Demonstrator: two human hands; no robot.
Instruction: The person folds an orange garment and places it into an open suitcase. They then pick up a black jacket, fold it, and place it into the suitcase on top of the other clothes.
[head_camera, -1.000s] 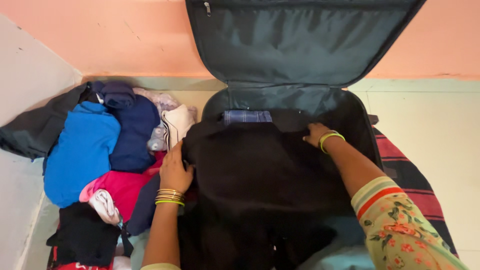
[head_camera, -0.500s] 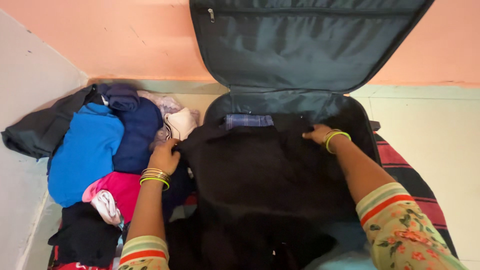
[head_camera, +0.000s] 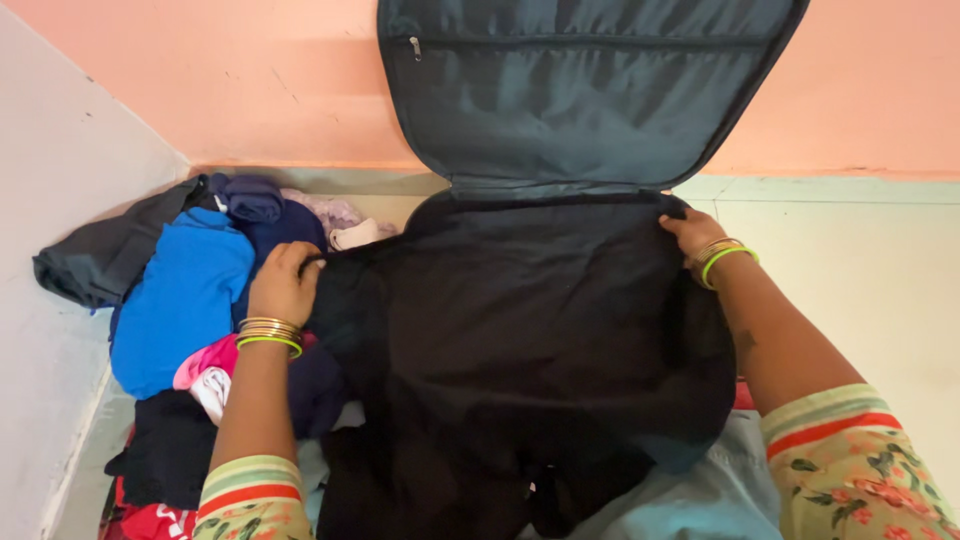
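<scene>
Your left hand (head_camera: 283, 283) is closed on the left edge of the black garment (head_camera: 520, 330), fingers curled over the cloth, gold and green bangles (head_camera: 268, 333) at the wrist; your right hand (head_camera: 692, 236) grips the garment's far right corner, fingers pinched on the fabric, thumb side hidden so can't tell how tight; green and gold bangles (head_camera: 722, 258) on that wrist too; garment is spread wide btwn both hands, lying flat over the open suitcase (head_camera: 690, 215) and covering nearly all of its interior, lower part bunched and hanging toward you; suitcase lid (head_camera: 590, 90) stands upright against the peach wall (head_camera: 200, 80), grey lining w/ a zip pocket across the top; left of the case, clothes pile on the floor: blue top (head_camera: 180, 295) just beside your left hand, navy piece (head_camera: 255, 200) behind it, dark grey cloth (head_camera: 105, 260) against the white side wall, pink item (head_camera: 205, 355) and white item (head_camera: 212, 392) near your left wrist, black bundle (head_camera: 165, 450) closest to you, pale patterned cloth (head_camera: 335, 210) at the back near the case; light blue fabric (head_camera: 700, 500) at the bottom edge under the garment's lower right; both sleeves floral w/ striped cuffs.
</scene>
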